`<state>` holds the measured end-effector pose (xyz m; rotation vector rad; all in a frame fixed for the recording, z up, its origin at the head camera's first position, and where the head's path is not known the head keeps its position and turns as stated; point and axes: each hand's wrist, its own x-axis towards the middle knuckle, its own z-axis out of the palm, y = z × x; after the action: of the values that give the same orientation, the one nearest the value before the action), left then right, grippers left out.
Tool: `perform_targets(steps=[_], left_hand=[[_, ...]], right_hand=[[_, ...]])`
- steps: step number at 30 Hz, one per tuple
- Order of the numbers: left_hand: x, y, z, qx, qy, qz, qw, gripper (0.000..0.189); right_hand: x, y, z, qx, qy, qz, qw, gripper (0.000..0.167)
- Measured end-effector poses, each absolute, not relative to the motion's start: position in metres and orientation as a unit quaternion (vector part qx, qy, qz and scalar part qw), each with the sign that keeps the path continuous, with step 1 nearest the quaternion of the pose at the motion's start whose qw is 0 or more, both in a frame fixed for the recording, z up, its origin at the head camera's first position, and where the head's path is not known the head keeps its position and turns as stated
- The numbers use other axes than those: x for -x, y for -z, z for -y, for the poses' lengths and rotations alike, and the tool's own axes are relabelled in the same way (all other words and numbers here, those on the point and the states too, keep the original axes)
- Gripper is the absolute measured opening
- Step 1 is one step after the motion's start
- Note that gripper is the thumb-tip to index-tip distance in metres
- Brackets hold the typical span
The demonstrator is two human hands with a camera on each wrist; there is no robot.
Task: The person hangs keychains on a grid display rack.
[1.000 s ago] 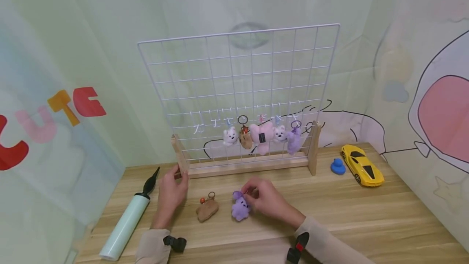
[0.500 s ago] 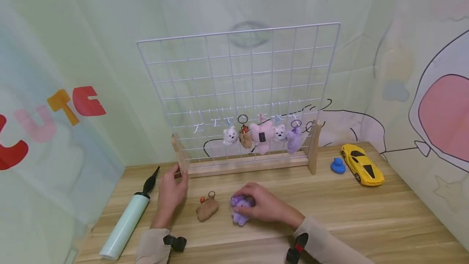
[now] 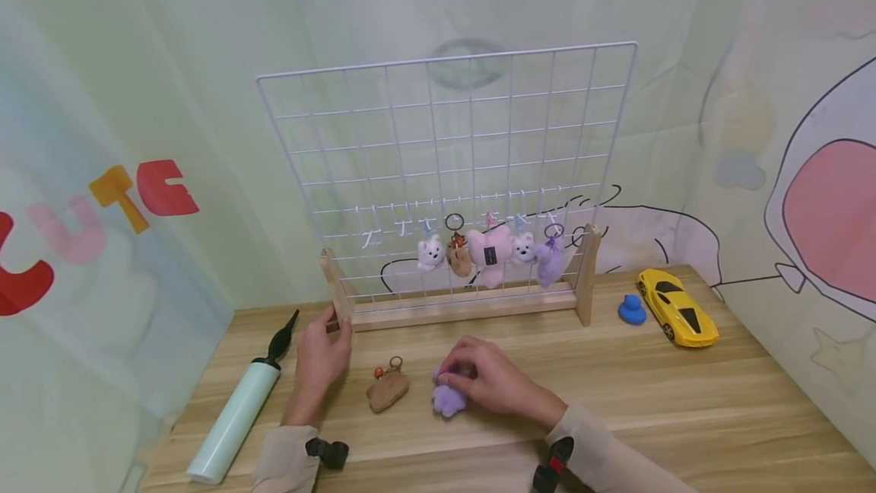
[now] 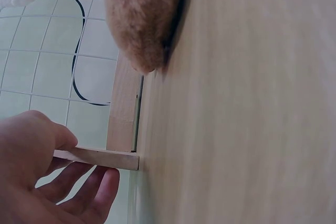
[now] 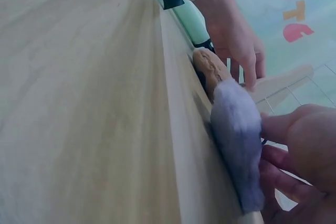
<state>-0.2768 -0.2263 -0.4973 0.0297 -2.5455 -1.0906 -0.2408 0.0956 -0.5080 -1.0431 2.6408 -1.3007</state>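
My right hand (image 3: pixel 494 377) pinches a small purple plush keychain (image 3: pixel 448 402) by its upper end, close over the wooden table; the fingers cover that end. In the right wrist view the fuzzy purple body (image 5: pixel 235 137) lies against my thumb. My left hand (image 3: pixel 323 352) grips the left wooden foot (image 4: pixel 100 158) of a white wire grid rack (image 3: pixel 448 101), thumb on one side and fingers on the other. Between the hands lies a brown plush keychain (image 3: pixel 388 390) with a metal ring and an orange bead.
Several plush keychains, among them a pink bear (image 3: pixel 490 256), hang from the rack's hooks. A pale green hand pump (image 3: pixel 229 417) lies at the left. To the right are a blue rubber duck (image 3: pixel 632 310) and a yellow toy car (image 3: pixel 677 309).
My right hand has shifted from the purple keychain's ring area onto its upper body, and its face, visible earlier, no longer shows. The left hand stays on the rack's foot.
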Motion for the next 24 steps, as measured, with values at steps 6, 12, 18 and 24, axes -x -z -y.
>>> perform_targets(steps=[6, 12, 18, 24], left_hand=[[0.277, 0.498, 0.226, -0.013, 0.379, 0.905, 0.191, 0.036], [0.277, 0.497, 0.226, -0.015, 0.382, 0.905, 0.187, 0.037], [0.276, 0.496, 0.225, -0.013, 0.385, 0.903, 0.191, 0.035], [0.276, 0.496, 0.226, -0.016, 0.38, 0.906, 0.186, 0.037]], right_hand=[[0.246, 0.504, -0.1, 0.29, 0.469, -0.834, 0.015, 0.006], [0.249, 0.494, -0.104, 0.255, 0.503, -0.826, -0.009, 0.006], [0.247, 0.48, -0.104, 0.243, 0.528, -0.813, -0.021, 0.007], [0.247, 0.469, -0.1, 0.248, 0.541, -0.803, -0.034, 0.01]])
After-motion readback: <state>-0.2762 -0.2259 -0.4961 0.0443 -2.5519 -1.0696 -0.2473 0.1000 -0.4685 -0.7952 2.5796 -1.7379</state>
